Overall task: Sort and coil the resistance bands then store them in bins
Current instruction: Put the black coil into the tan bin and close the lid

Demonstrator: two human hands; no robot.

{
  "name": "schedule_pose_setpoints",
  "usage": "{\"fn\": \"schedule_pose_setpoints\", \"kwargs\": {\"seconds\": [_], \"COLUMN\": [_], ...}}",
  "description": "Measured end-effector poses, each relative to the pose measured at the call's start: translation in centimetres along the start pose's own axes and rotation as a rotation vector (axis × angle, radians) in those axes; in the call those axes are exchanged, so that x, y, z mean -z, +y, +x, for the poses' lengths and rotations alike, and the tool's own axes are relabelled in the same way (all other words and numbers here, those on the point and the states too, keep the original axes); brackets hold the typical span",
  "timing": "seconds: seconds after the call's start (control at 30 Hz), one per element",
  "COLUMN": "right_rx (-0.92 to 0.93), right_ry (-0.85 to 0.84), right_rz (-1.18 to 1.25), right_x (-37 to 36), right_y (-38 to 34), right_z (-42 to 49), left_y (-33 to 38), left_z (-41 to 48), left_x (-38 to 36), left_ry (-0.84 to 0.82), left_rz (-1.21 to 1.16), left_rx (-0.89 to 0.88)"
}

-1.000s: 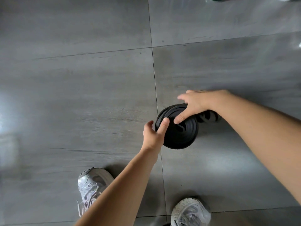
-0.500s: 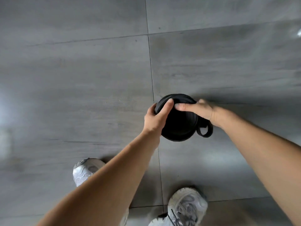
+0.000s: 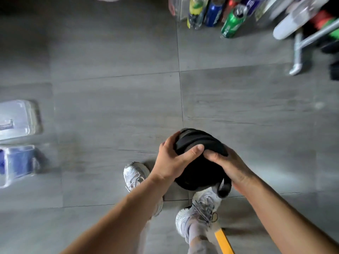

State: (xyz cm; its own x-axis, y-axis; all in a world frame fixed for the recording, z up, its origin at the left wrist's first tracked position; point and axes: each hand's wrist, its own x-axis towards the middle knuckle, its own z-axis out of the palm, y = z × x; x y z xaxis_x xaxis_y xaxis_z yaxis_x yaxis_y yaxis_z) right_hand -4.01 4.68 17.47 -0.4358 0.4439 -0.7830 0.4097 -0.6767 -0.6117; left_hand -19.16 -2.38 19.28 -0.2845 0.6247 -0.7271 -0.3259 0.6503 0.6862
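"Head view: what do the hands do?"

"Both grip the coiled black band, lifted above my shoes: the left hand curls round its left edge, thumb on top; the right hand clamps the right side, I think so the coil cannot spring open."

"What changed?"

"The coil came up nearer to me; the bins at left are now visible."

Head-worn view, steeply down, floorward

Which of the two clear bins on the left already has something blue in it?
The nearer bin, lower in view: blue shows through its clear wall. The farther bin shows none.
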Motion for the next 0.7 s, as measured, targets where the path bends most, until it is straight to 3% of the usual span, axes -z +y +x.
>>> {"fn": "schedule_pose_setpoints", "kwargs": {"seconds": [0.13, 0.33, 0.53, 0.7], "right_rx": [0.067, 0.065, 0.081, 0.074], "right_ry": [-0.002, -0.015, -0.156, -0.318], "right_rz": [-0.051, -0.112, -0.184, -0.289], "right_x": [-3.6, -9.6, -14.7, -19.7], "right_y": [-5.8, -13.8, -17.6, -19.8], "right_z": [-6.9, -17.1, -24.8, -30.4], "left_y": [5.9, 14.1, 17.1, 16.4], "left_z": [-7.8, -18.3, -28.9, -38.4], "left_x": [3.3, 6.9, 10.2, 14.1], "left_ry": [-0.04, 0.077, 0.107, 0.039], "left_rz": [-0.048, -0.109, -0.135, -0.241], "left_rx": [0.02, 0.199, 0.109, -0.019]}}
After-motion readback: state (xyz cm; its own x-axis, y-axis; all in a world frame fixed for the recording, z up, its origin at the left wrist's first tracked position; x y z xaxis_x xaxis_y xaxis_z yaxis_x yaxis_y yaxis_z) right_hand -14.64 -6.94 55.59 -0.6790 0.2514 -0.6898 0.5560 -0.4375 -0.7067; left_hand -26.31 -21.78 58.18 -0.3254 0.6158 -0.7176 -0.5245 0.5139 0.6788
